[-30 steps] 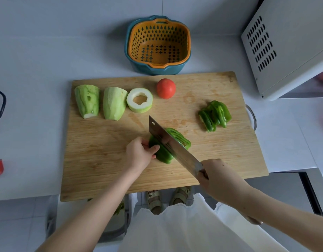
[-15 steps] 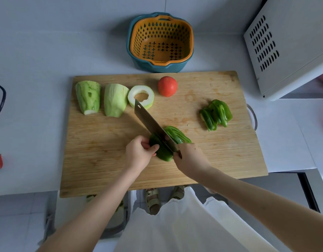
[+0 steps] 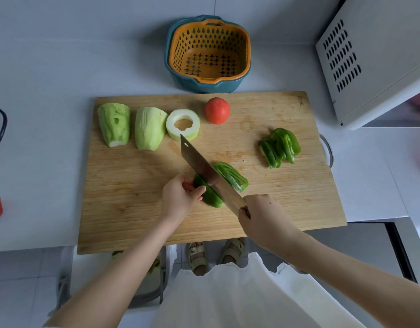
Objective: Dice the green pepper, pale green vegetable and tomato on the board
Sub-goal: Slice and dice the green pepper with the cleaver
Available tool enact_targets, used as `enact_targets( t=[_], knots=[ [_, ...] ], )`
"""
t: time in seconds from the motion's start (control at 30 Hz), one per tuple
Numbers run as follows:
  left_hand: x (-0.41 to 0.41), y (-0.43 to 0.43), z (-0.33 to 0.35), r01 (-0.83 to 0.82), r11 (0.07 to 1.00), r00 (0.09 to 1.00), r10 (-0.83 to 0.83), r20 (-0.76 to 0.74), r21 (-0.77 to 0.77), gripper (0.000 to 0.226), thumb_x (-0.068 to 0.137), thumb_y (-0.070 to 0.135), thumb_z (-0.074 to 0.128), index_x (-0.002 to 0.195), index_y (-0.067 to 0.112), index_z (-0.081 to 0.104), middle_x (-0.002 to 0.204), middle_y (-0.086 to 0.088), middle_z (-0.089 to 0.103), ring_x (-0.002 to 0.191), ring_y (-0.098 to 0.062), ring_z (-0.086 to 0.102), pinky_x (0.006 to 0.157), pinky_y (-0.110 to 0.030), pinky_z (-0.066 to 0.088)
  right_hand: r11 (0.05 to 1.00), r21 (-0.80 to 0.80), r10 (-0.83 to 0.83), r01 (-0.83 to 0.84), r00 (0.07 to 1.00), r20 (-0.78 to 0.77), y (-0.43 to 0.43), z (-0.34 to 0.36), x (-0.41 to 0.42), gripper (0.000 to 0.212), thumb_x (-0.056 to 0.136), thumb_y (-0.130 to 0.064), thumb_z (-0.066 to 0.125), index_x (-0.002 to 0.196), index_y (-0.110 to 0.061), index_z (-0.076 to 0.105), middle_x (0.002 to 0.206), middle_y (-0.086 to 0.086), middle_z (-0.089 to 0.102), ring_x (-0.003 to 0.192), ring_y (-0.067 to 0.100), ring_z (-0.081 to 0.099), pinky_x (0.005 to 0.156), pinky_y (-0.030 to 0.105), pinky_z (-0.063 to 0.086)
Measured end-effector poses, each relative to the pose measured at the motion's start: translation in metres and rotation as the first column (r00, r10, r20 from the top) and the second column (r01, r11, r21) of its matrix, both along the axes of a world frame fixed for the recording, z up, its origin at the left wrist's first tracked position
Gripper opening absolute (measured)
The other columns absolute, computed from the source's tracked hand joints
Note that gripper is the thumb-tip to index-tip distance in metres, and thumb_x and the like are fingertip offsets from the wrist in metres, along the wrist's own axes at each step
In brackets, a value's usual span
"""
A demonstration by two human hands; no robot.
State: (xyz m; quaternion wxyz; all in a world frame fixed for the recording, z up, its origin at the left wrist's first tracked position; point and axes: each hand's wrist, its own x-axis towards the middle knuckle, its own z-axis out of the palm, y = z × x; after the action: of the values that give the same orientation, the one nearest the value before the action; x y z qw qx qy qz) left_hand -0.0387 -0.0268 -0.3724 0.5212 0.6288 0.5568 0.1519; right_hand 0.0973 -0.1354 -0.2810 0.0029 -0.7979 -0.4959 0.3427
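**Cleaver Set Across the Green Pepper at Mid-Board**

On the rectangular wooden cutting board (image 3: 133,197), near its middle, lies the glossy green pepper piece (image 3: 210,197). The left hand (image 3: 180,197) curls its fingertips onto the pepper's left end and pins it to the board. The right hand (image 3: 261,216) is wrapped tightly round the handle of the broad steel cleaver (image 3: 204,166), whose blade lies slantwise across the pepper. Just right of the blade lie cut green pepper slices (image 3: 231,176). A heap of green pepper strips (image 3: 280,147) sits toward the board's right edge. Along the board's far edge stand two peeled pale green vegetable chunks (image 3: 114,124), a hollowed pale green ring (image 3: 183,124) and the round red tomato (image 3: 217,110). Beyond the board's far edge sits an orange strainer basket in a teal bowl (image 3: 209,53).
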Motion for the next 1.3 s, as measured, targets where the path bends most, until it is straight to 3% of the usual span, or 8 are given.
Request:
enact_targets(
  t=[0.23, 0.37, 0.57, 0.7, 0.9, 1.07, 1.17, 1.3],
  knots=[
    [-0.001, 0.000, -0.001, -0.018, 0.999, 1.000, 0.019, 0.021, -0.034, 0.018, 0.078, 0.014, 0.075, 0.077, 0.016, 0.057, 0.074, 0.001, 0.066, 0.062, -0.012, 0.069, 0.066, -0.033, 0.057, 0.991, -0.134, 0.021, -0.019, 1.000, 0.015, -0.020, 0.015, 0.006, 0.037, 0.094, -0.014, 0.039, 0.058, -0.017, 0.028, 0.057, -0.003, 0.035, 0.046, 0.011, 0.029, 0.041, 0.020, 0.021],
    [0.000, 0.001, -0.001, -0.020, 0.999, 0.999, 0.021, 0.027, -0.040, 0.017, 0.079, 0.012, 0.075, 0.079, 0.012, 0.058, 0.075, 0.000, 0.066, 0.062, -0.010, 0.069, 0.062, -0.027, 0.056, 0.983, -0.178, 0.044, -0.037, 0.998, 0.037, -0.017, 0.020, 0.007, 0.037, 0.095, -0.015, 0.039, 0.059, -0.018, 0.028, 0.058, -0.003, 0.035, 0.047, 0.010, 0.031, 0.041, 0.019, 0.022],
    [0.001, 0.002, -0.002, -0.008, 1.000, 1.000, 0.008, 0.012, -0.019, 0.020, 0.078, 0.011, 0.075, 0.076, 0.016, 0.056, 0.072, 0.001, 0.065, 0.056, -0.004, 0.067, 0.053, -0.018, 0.052, 0.995, -0.095, 0.041, -0.039, 0.999, 0.024, 0.021, -0.009, -0.005, 0.033, 0.091, -0.009, 0.041, 0.060, -0.016, 0.031, 0.062, -0.001, 0.038, 0.050, 0.010, 0.036, 0.042, 0.021, 0.023],
    [0.000, 0.000, -0.005, -0.013, 1.000, 0.999, 0.013, -0.033, 0.004, 0.020, 0.078, 0.016, 0.076, 0.079, 0.013, 0.056, 0.072, 0.002, 0.065, 0.063, -0.013, 0.069, 0.063, -0.031, 0.054, 1.000, 0.005, -0.025, 0.025, 1.000, 0.005, 0.032, -0.036, -0.018, 0.031, 0.092, -0.009, 0.040, 0.062, -0.015, 0.034, 0.061, 0.001, 0.040, 0.051, 0.013, 0.037, 0.042, 0.023, 0.024],
    [-0.003, -0.002, -0.005, 0.020, 0.996, 0.998, -0.014, -0.057, 0.093, 0.020, 0.075, 0.013, 0.078, 0.085, 0.011, 0.060, 0.074, 0.009, 0.061, 0.067, -0.002, 0.058, 0.059, -0.006, 0.043, 0.991, 0.076, -0.101, 0.108, 0.991, -0.084, 0.028, -0.034, -0.009, 0.034, 0.091, -0.011, 0.042, 0.058, -0.015, 0.034, 0.056, -0.001, 0.038, 0.047, 0.011, 0.032, 0.042, 0.020, 0.022],
    [-0.005, -0.004, -0.006, 0.034, 0.993, 0.996, -0.025, -0.083, 0.109, 0.019, 0.076, 0.014, 0.076, 0.083, 0.015, 0.059, 0.077, 0.006, 0.064, 0.074, -0.006, 0.059, 0.063, -0.004, 0.039, 0.985, 0.132, -0.106, 0.111, 0.993, -0.043, 0.014, -0.010, -0.008, 0.038, 0.090, -0.011, 0.044, 0.056, -0.015, 0.029, 0.052, -0.001, 0.032, 0.045, 0.012, 0.026, 0.040, 0.019, 0.017],
    [-0.004, -0.004, -0.004, 0.043, 0.991, 0.995, -0.031, -0.093, 0.123, 0.021, 0.077, 0.011, 0.075, 0.075, 0.018, 0.055, 0.068, 0.012, 0.059, 0.067, 0.000, 0.055, 0.062, -0.002, 0.038, 0.987, 0.133, -0.092, 0.095, 0.995, -0.024, 0.006, -0.005, -0.009, 0.037, 0.091, -0.012, 0.043, 0.056, -0.014, 0.028, 0.053, -0.001, 0.032, 0.045, 0.012, 0.025, 0.041, 0.019, 0.016],
    [-0.005, -0.004, -0.006, 0.043, 0.991, 0.995, -0.031, -0.099, 0.123, 0.020, 0.078, 0.014, 0.075, 0.080, 0.016, 0.056, 0.071, 0.011, 0.059, 0.068, -0.001, 0.054, 0.061, -0.002, 0.038, 0.993, 0.100, -0.063, 0.067, 0.997, -0.037, 0.003, -0.011, -0.012, 0.036, 0.092, -0.013, 0.042, 0.058, -0.014, 0.032, 0.056, 0.000, 0.036, 0.046, 0.012, 0.029, 0.042, 0.021, 0.020]
  ],
)
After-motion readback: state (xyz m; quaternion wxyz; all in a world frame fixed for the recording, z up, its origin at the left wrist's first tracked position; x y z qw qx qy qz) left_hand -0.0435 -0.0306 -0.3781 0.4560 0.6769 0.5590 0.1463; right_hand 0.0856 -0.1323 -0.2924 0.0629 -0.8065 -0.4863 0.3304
